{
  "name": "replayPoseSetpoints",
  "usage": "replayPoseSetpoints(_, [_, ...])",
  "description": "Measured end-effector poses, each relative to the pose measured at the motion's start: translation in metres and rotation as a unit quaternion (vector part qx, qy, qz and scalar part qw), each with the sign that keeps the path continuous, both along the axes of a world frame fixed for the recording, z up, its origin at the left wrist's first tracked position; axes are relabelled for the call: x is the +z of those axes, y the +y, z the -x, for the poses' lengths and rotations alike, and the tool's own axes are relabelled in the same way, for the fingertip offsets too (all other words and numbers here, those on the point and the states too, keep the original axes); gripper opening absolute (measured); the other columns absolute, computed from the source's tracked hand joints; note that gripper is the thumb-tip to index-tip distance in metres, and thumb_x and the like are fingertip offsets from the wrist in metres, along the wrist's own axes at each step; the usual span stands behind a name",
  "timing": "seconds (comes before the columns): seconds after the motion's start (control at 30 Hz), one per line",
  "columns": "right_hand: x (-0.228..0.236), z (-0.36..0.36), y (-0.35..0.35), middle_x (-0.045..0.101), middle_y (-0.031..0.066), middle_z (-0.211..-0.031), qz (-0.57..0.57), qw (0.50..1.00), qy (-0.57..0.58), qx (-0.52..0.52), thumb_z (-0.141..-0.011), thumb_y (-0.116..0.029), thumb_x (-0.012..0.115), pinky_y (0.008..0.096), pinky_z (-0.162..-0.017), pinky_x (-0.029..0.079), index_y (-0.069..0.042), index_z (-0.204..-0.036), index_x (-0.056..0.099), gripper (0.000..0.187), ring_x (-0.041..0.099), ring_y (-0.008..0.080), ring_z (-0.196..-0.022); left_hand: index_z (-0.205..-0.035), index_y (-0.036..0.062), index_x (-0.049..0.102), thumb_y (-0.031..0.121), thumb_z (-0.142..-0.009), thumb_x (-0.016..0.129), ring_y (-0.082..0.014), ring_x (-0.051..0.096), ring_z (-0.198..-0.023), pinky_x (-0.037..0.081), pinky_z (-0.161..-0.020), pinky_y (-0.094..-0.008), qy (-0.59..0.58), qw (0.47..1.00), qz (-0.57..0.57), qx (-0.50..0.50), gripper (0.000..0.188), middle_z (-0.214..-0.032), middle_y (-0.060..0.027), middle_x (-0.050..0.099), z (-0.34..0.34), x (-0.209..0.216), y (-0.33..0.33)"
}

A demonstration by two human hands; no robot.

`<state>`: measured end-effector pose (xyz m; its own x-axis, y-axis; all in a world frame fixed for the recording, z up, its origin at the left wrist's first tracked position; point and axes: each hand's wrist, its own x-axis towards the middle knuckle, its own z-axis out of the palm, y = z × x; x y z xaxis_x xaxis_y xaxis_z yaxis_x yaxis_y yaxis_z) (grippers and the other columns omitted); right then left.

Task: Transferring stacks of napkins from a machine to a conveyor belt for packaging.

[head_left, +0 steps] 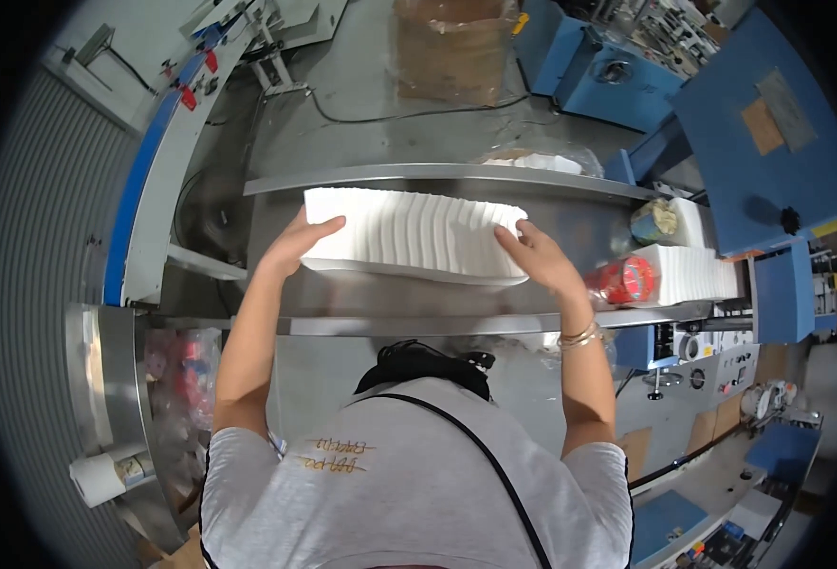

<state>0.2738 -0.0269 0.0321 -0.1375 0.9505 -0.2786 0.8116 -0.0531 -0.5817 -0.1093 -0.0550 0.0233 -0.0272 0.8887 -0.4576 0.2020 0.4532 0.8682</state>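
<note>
White stack [418, 239] over metal surface [361, 299], lifted or resting I can't tell; I see left hand [295, 245] and right hand [539, 256] part-curled, gripping its ends. Probably handling step; next likely needs even squeeze.

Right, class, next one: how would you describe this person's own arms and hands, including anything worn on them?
The left hand and right hand are both ungloved. The forearms are bare below short, light grey sleeves, which show a thin dark line along their outer edge. Slim, metallic-looking bracelets circle the right wrist; none show on the left.
</note>
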Motion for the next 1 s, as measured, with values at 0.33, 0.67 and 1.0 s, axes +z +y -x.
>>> replayPoseSetpoints(0.33, [-0.001, 0.022, -0.029, 0.018, 0.016, -0.156, 0.237, 0.892, 0.367, -0.113, -0.089, -0.06, 0.053, 0.0352, -0.116, 0.008, 0.005, -0.147, 0.018, 0.094, 0.011, 0.0239, -0.145, -0.149, 0.0018, 0.018, 0.04, -0.083, 0.068, -0.0262, 0.024, -0.14, 0.013, -0.114, -0.0375, -0.069, 0.996, -0.033, 0.038, 0.091, -0.15, -0.015, 0.031, 0.035, -0.002, -0.059])
replayPoseSetpoints(0.67, [-0.024, 0.066, -0.02, 0.041, 0.014, -0.141, 0.192, 0.911, 0.364, -0.014, -0.083, -0.028, 0.071, 0.0321, -0.109, 0.026, 0.007, -0.141, 0.031, 0.079, 0.036, 0.0228, -0.131, -0.137, 0.0023, 0.044, 0.044, -0.078, 0.075, -0.0241, 0.045, -0.126, 0.03, -0.107, -0.0358, -0.075, 0.996, 0.02, 0.041, 0.079, -0.133, -0.0136, 0.053, 0.024, -0.013, -0.048])
replayPoseSetpoints(1.0, [0.01, 0.108, -0.029, 0.042, 0.014, -0.141, 0.152, 0.877, 0.454, 0.048, -0.087, -0.018, 0.064, 0.0406, -0.105, 0.036, 0.0, -0.143, 0.032, 0.068, 0.044, 0.0286, -0.127, -0.11, 0.0059, 0.067, 0.036, -0.071, 0.082, -0.0176, 0.06, -0.098, 0.048, -0.08, -0.0309, 0.009, 0.972, -0.167, 0.168, 0.052, -0.105, -0.0099, 0.065, 0.05, 0.038, -0.106])
